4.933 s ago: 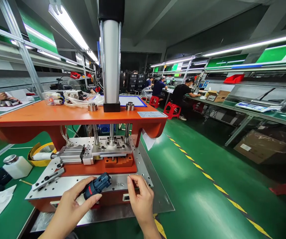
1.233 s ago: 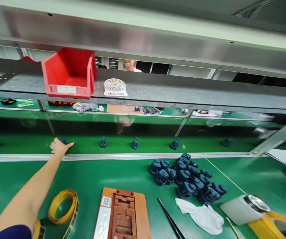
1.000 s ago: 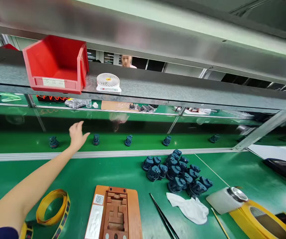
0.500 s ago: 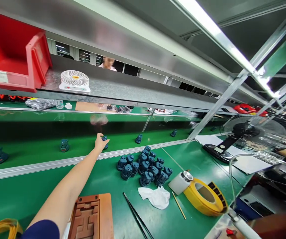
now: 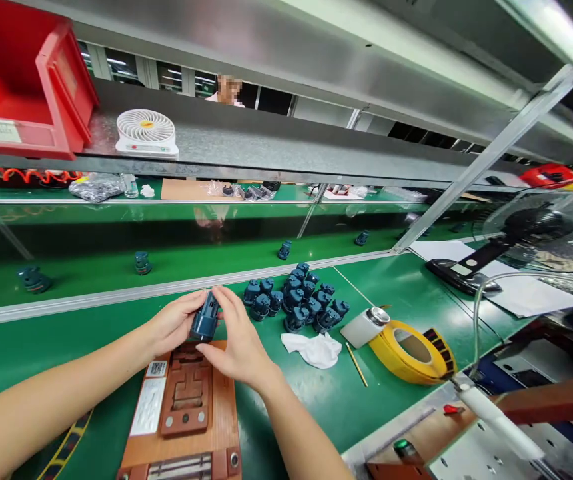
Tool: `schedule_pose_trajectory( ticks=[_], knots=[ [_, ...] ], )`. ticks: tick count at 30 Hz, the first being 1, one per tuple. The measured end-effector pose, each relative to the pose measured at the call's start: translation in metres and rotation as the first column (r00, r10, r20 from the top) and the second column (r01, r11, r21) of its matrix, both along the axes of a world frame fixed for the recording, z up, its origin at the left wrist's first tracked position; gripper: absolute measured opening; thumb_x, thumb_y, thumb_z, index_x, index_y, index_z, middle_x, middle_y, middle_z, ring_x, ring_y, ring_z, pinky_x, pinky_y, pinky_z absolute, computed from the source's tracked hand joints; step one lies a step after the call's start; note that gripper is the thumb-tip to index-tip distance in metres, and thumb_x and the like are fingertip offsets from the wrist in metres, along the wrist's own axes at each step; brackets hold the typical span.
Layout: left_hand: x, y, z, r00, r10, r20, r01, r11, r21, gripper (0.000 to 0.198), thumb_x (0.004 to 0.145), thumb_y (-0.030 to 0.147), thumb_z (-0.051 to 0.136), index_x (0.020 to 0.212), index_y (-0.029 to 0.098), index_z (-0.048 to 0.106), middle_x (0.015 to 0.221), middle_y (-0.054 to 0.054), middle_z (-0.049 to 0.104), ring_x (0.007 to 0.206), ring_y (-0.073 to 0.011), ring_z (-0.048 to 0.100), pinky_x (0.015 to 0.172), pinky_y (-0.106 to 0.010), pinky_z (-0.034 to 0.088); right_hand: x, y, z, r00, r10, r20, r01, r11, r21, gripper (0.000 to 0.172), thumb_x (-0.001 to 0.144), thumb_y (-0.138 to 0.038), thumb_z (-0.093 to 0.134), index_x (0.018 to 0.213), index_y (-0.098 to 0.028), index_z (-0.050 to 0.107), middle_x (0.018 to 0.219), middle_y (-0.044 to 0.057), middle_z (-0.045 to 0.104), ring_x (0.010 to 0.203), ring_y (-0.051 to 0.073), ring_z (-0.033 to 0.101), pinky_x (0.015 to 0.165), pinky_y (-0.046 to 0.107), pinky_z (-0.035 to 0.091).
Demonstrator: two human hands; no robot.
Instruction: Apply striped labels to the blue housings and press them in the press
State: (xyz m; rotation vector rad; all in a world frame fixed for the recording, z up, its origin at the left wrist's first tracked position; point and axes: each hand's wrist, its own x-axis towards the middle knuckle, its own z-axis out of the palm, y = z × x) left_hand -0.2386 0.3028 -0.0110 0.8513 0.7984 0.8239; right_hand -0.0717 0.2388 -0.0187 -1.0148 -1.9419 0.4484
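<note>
On my screen, left hand (image 5: 174, 323) and right hand (image 5: 236, 333) pressed together, pinching a blue housing (image 5: 205, 317), just above an orange fixture (image 5: 229, 427), QR label (image 5: 156, 369) on it, its print too small to read

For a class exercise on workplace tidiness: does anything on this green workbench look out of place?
Yes: a crumpled white cloth lies bunched on the green bench mat, just below the loose heap of dark blue housings. It looks odd because it seems dropped there, unfolded, right beside the parts.
</note>
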Motion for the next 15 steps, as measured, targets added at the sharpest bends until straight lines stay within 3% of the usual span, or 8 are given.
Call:
schedule_pose_trajectory(
  ticks=[3, 5, 8, 10, 12, 15],
  knots=[
    [-0.025, -0.030, 0.003, 0.992, 0.087, -0.096, -0.088, 0.996, -0.004, 0.031, 0.091, 0.036, 0.070, 0.117, 0.019, 0.068, 0.121, -0.011, 0.070, 0.114, -0.0243, 0.064, 0.089, -0.030, 0.054, -0.012, 0.000, -0.008, 0.990, 0.139, 0.012, -0.138, 0.988, -0.075, 0.088, 0.065, -0.014, 0.077, 0.144, -0.017, 0.037, 0.139, 0.015, 0.043, 0.134, 0.028, 0.039, 0.116, 0.044, 0.037],
    [-0.050, -0.051, 0.010, 0.962, 0.139, -0.236, -0.127, 0.990, 0.067, 0.042, 0.088, 0.041, 0.072, 0.125, 0.024, 0.064, 0.129, -0.009, 0.066, 0.126, -0.0249, 0.057, 0.101, -0.032, 0.048, -0.016, -0.006, -0.021, 0.981, 0.193, 0.020, -0.187, 0.969, -0.159, 0.088, 0.060, -0.016, 0.081, 0.138, -0.018, 0.041, 0.133, 0.014, 0.045, 0.130, 0.029, 0.042, 0.112, 0.045, 0.040],
    [-0.093, -0.089, 0.019, 0.889, 0.129, -0.439, -0.072, 0.987, 0.146, 0.047, 0.088, 0.051, 0.069, 0.128, 0.029, 0.061, 0.134, -0.007, 0.063, 0.130, -0.0258, 0.054, 0.112, -0.037, 0.039, -0.018, -0.019, -0.039, 0.970, 0.234, 0.064, -0.213, 0.948, -0.237, 0.088, 0.057, -0.018, 0.085, 0.135, -0.021, 0.043, 0.129, 0.012, 0.047, 0.125, 0.030, 0.044, 0.109, 0.049, 0.041],
    [-0.118, -0.121, 0.018, 0.847, 0.070, -0.526, -0.011, 0.993, 0.114, 0.045, 0.089, 0.057, 0.064, 0.125, 0.030, 0.062, 0.133, -0.006, 0.063, 0.128, -0.0265, 0.054, 0.112, -0.037, 0.040, -0.018, -0.025, -0.047, 0.966, 0.248, 0.078, -0.222, 0.943, -0.248, 0.088, 0.057, -0.018, 0.086, 0.135, -0.021, 0.044, 0.129, 0.011, 0.048, 0.123, 0.030, 0.044, 0.109, 0.049, 0.040],
    [-0.135, -0.154, 0.005, 0.806, -0.004, -0.592, 0.065, 0.995, 0.081, 0.041, 0.091, 0.059, 0.058, 0.120, 0.030, 0.065, 0.128, -0.005, 0.065, 0.126, -0.0274, 0.055, 0.110, -0.037, 0.041, -0.017, -0.028, -0.053, 0.959, 0.266, 0.096, -0.233, 0.936, -0.265, 0.090, 0.061, -0.022, 0.089, 0.139, -0.021, 0.044, 0.133, 0.011, 0.048, 0.125, 0.030, 0.042, 0.111, 0.048, 0.038],
    [-0.143, -0.204, -0.032, 0.785, -0.137, -0.605, 0.238, 0.967, 0.089, 0.038, 0.093, 0.060, 0.054, 0.109, 0.030, 0.069, 0.120, -0.005, 0.066, 0.121, -0.0290, 0.056, 0.107, -0.040, 0.043, -0.013, -0.030, -0.060, 0.928, 0.325, 0.182, -0.257, 0.913, -0.318, 0.099, 0.068, -0.043, 0.091, 0.149, -0.024, 0.039, 0.147, 0.012, 0.040, 0.136, 0.032, 0.032, 0.117, 0.051, 0.030]
  ],
)
